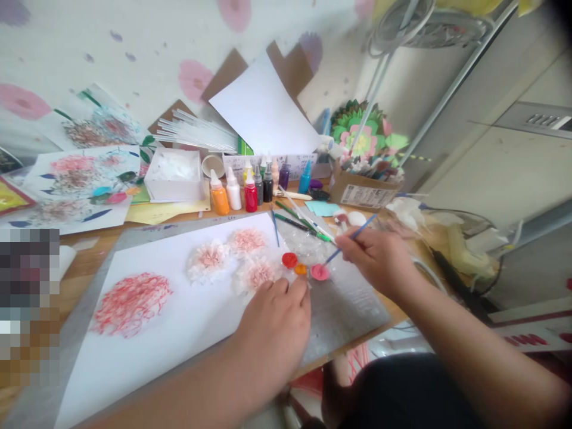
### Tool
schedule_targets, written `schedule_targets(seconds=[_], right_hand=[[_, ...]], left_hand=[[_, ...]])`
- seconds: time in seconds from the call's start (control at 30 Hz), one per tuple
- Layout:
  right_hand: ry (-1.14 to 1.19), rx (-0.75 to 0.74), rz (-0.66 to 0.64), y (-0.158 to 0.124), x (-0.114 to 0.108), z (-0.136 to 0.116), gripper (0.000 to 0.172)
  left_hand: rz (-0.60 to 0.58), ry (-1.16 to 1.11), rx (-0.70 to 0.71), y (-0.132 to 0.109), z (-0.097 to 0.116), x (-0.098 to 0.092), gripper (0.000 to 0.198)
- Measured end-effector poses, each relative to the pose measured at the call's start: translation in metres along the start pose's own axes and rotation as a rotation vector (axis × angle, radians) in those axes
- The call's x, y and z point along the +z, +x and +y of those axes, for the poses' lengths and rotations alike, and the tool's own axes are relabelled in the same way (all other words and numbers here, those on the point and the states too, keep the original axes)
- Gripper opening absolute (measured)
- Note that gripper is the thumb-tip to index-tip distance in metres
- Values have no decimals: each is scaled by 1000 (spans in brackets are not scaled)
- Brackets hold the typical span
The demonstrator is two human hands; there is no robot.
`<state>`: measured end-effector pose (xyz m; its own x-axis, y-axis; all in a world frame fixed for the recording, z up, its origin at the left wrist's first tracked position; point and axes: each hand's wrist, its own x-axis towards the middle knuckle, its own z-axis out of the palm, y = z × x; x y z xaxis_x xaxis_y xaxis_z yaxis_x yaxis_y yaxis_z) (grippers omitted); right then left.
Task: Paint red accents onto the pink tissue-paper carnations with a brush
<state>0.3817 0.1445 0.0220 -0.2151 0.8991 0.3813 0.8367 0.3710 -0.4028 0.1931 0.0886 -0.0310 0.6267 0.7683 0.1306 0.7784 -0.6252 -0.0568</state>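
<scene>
Low leftward, 3 paint blobs [301, 270] obstruct the right hand [374, 253].

One close head-worn view, forward and down over the flat sheet [196, 310], wall [152, 30] beyond.

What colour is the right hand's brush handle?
The brush handle is blue, best seen in the head view.

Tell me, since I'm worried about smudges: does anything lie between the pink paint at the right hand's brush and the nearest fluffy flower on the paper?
Yes: the orange paint lies between the pink paint and the nearest flower, with the red paint slightly farther back. The left hand crowds the near side.
</scene>
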Motion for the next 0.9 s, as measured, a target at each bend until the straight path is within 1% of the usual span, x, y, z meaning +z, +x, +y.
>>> schedule_targets(seconds=[0.07,0.13,0.23,0.3,0.37,0.43,0.5,0.6,0.73,0.9], right_hand=[[30,-10,-28,0,0,0,38],[14,-21,-32,0,0,-1,38],[23,-22,-14,0,0,0,32],[81,-22,-51,0,0,0,29],[85,-27,-80,0,0,0,32],[50,-25,-55,0,0,0,34],[69,-16,-32,0,0,0,31],[143,-8,-75,0,0,-1,29],[79,-2,-65,1,-2,0,34],[157,83,-20,1,-7,4,30]], left_hand=[[-8,-6,7,1,0,0,35],[-10,-7,9,1,0,1,35],[7,-9,12,0,0,1,35],[15,-13,14,0,0,2,34],[11,-17,10,-1,0,2,34],[9,-18,2,-1,0,2,32],[10,-16,-1,-1,0,1,32],[17,-13,0,0,0,1,30],[20,-7,4,0,0,2,29],[10,-3,-1,-2,0,3,29]])
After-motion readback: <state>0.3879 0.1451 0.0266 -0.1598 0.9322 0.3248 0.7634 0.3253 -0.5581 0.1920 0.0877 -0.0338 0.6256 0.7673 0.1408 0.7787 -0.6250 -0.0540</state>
